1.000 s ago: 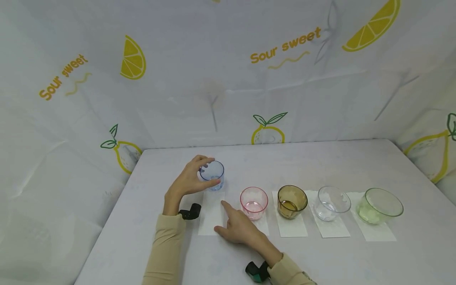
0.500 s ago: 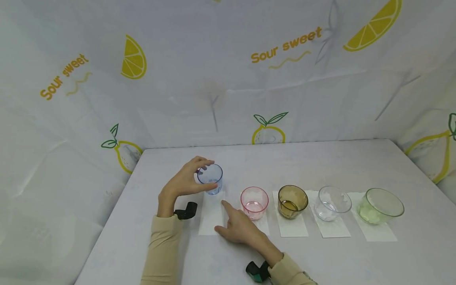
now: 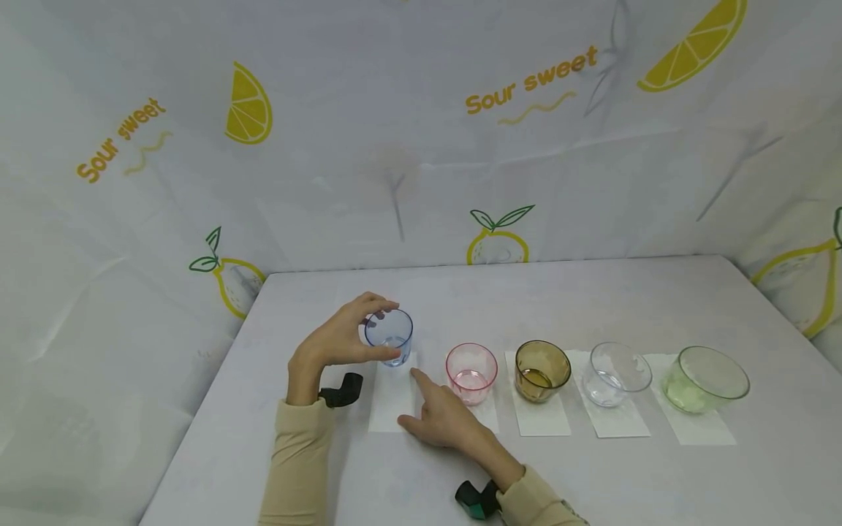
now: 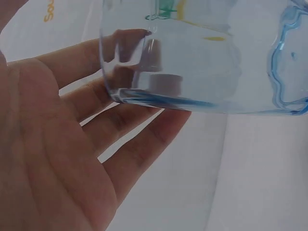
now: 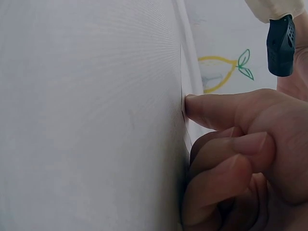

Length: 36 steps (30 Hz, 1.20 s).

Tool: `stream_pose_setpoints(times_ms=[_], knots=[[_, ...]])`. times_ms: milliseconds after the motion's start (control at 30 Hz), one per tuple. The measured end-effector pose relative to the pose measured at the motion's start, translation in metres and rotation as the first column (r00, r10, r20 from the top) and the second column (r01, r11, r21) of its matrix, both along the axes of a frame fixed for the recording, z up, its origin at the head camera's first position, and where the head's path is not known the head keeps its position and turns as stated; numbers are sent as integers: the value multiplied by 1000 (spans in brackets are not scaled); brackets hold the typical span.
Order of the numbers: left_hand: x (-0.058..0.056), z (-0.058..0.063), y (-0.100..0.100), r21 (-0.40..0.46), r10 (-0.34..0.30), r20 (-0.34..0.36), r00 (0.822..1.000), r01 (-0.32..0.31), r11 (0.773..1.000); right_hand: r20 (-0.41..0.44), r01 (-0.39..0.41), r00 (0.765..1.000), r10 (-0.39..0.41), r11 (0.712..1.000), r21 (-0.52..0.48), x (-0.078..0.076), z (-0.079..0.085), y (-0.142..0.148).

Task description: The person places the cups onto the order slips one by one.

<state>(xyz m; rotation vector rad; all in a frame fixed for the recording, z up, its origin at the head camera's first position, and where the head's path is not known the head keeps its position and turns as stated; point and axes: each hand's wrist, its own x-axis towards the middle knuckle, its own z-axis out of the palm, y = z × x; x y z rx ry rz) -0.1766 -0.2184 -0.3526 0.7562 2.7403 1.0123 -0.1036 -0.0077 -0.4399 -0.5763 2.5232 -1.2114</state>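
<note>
My left hand [image 3: 338, 337] grips a clear blue glass [image 3: 398, 342] by its sides, thumb in front and fingers behind. The glass is over the far end of the leftmost white paper strip [image 3: 391, 405]; whether it touches the paper I cannot tell. In the left wrist view the fingers also show through the blue glass [image 4: 207, 72]. My right hand [image 3: 442, 420] rests at the strip's right side, index finger and thumb stretched out onto the paper. Its other fingers are curled underneath in the right wrist view, where the thumb [image 5: 216, 109] touches the paper.
To the right stand a pink glass [image 3: 471, 378], a brown glass [image 3: 541, 369], a clear glass [image 3: 608, 376] and a green glass [image 3: 697, 383], each on a white strip. A white cloth with lemon prints [image 3: 395, 183] hangs behind the white table [image 3: 559, 482].
My left hand has drawn the blue glass toward me, over the far end of the leftmost strip. The right hand has stayed in place on the paper.
</note>
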Motion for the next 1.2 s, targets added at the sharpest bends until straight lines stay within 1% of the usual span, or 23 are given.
stream_pose_setpoints(times_ms=[167,267,400,667,800,1033,1200], knots=[[2,1,0,-39,-10,26,1000,11,999,20,4,1000,-5,1000,10,-1,1,0],[4,2,0,-29,-20,46,999,21,999,26,3,1000,-3,1000,7,0,1,0],[6,4,0,-17,-32,54,998,33,999,23,0,1000,0,1000,-4,1,2,0],[8,6,-1,-46,-30,71,997,33,998,13,6,1000,-6,1000,-13,1,3,1],[10,7,-1,-60,-20,96,995,26,998,17,8,1000,-8,1000,-12,1,3,0],[13,8,2,-74,-39,140,989,50,996,16,9,1000,-9,1000,-2,1,4,0],[15,8,3,-94,-24,160,987,39,995,11,5,1000,-5,1000,2,1,4,0]])
